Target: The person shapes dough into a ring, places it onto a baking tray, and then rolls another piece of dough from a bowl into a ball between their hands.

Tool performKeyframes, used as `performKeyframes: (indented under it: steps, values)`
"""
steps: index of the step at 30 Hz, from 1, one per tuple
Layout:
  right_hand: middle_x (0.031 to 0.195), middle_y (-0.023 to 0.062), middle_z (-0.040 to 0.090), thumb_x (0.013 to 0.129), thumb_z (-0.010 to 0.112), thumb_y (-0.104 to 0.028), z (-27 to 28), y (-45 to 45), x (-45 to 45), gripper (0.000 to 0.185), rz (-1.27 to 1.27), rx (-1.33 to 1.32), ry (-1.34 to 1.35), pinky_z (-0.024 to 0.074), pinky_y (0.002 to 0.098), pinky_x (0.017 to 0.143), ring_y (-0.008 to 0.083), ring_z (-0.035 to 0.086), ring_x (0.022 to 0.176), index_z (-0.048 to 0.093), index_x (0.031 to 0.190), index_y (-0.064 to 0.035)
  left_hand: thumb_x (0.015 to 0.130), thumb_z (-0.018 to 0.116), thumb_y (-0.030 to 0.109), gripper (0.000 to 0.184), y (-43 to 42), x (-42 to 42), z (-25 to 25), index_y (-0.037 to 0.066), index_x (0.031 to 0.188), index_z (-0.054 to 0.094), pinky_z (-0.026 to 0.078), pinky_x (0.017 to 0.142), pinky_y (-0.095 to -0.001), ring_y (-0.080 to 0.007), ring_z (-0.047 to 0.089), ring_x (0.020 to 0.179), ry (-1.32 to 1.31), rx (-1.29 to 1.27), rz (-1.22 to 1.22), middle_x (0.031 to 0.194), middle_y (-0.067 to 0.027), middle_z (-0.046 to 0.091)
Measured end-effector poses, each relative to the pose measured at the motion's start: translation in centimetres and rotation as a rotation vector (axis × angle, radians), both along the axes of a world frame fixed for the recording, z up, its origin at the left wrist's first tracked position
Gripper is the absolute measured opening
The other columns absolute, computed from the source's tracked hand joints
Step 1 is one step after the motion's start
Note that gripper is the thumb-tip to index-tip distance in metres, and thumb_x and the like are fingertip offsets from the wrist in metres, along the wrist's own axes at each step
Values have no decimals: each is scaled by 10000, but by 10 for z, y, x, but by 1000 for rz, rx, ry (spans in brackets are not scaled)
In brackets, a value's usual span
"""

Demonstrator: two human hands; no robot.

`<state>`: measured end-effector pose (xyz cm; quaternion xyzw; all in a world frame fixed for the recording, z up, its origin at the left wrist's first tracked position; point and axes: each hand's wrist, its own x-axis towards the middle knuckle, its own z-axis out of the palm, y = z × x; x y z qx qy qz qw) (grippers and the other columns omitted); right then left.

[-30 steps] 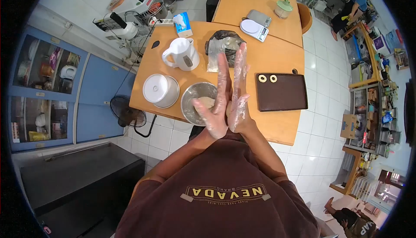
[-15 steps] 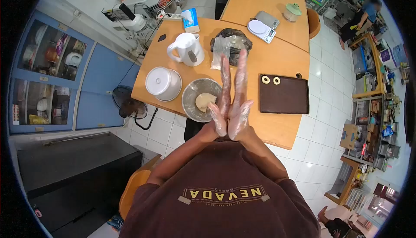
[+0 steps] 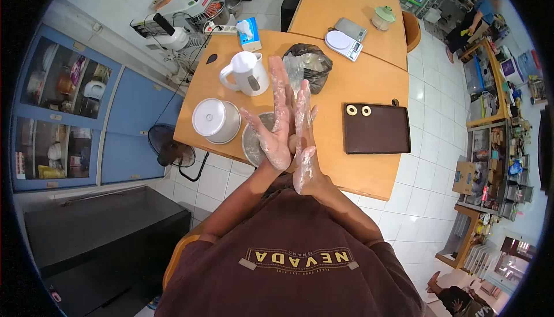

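My left hand point(image 3: 276, 126) and my right hand point(image 3: 306, 149) are raised, palms facing, fingers stretched out and smeared with white. Between the palms shows a small tan piece of dough point(image 3: 293, 144), mostly covered by the hands. Just beyond the left hand stands a metal bowl point(image 3: 250, 146), partly hidden; its contents are blocked from sight. To the right, a dark brown tray point(image 3: 376, 132) carries two pale dough rings point(image 3: 359, 110) at its far left corner.
Around the table point(image 3: 369, 172) are a white lidded tub point(image 3: 216, 120), a white jug point(image 3: 248, 74), a black plastic bag point(image 3: 316, 71), a tissue box point(image 3: 249, 34) and a digital scale point(image 3: 343, 44). A fan point(image 3: 171, 145) stands left. Another person point(image 3: 476, 25) is far right.
My palms have shifted against each other: the left hand has moved forward and left, the right hand back toward me. The piece of dough between them now shows.
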<state>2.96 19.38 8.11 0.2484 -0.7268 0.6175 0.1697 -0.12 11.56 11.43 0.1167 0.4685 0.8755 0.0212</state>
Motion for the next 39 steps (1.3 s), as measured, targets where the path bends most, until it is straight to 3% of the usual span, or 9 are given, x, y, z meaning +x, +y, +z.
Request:
performKeyframes:
  steps: [5,8,13,21,25,28,34,35,39]
  values:
    - [1732,202,-17,1016,61,-722,22,10,-18,925,-49,-18,97,-159,568,1209,393,-35,1597,10,1666,-66,836,-69,916,1180,4,15,-14,71,1658,-71,-71,1265,-435,-243,-103,1601,188,-163,-98,1744,-67,-105]
    - [1733,196,-18,994,34,-750,13,9,-33,954,-62,-53,9,-181,582,1194,385,-47,1598,22,1668,-75,840,88,952,1198,3,18,-2,97,1674,0,26,1278,-455,-278,11,1602,164,-154,-73,1745,-82,-4]
    - [1729,210,-23,992,22,-749,13,4,-27,971,-21,3,-17,-176,577,1201,383,-72,1595,40,1662,-46,821,127,971,1194,-1,-2,15,150,1681,20,60,1275,-504,-274,40,1600,42,192,-69,1749,-28,14]
    - [1727,220,0,1010,29,-715,16,0,-21,967,22,-51,7,-130,555,1224,402,-30,1594,33,1646,14,847,-40,917,1123,2,-10,-32,159,1675,-34,50,1277,-486,-274,-43,1607,71,41,-160,1748,1,-94]
    - [1731,205,-7,979,10,-761,25,8,-33,1008,-65,-99,-82,-149,570,1212,385,-53,1596,44,1653,-12,868,-60,887,1122,-1,6,-23,98,1665,-53,25,1278,-484,-278,-106,1599,213,-261,-173,1740,-94,-109]
    - [1734,194,-11,966,0,-782,25,9,-36,1023,-123,-71,-82,-161,575,1206,376,-74,1597,51,1658,-30,855,30,931,1175,3,9,-1,86,1671,-10,7,1274,-429,-254,19,1603,168,-181,-117,1749,-59,-11]
    - [1733,197,-8,1007,39,-729,4,-4,-19,955,7,-53,-40,-138,566,1216,388,-85,1593,58,1660,-32,842,48,945,1167,-3,-11,11,130,1675,-1,85,1279,-491,-261,33,1604,-37,186,-84,1750,-26,9]
    - [1732,201,-4,1014,50,-719,-2,-7,-19,944,22,-65,-46,-132,566,1218,390,-82,1593,57,1660,-31,838,53,948,1154,-6,-14,11,158,1677,5,115,1277,-521,-260,33,1604,14,-24,-24,1749,-20,4]
    - [1731,204,16,1017,56,-714,2,-12,-18,941,-19,-99,13,-136,566,1217,392,-70,1594,77,1658,-26,801,-16,960,1193,-7,-11,-35,143,1670,-52,115,1279,-507,-279,68,1603,59,-15,-179,1747,0,-78]
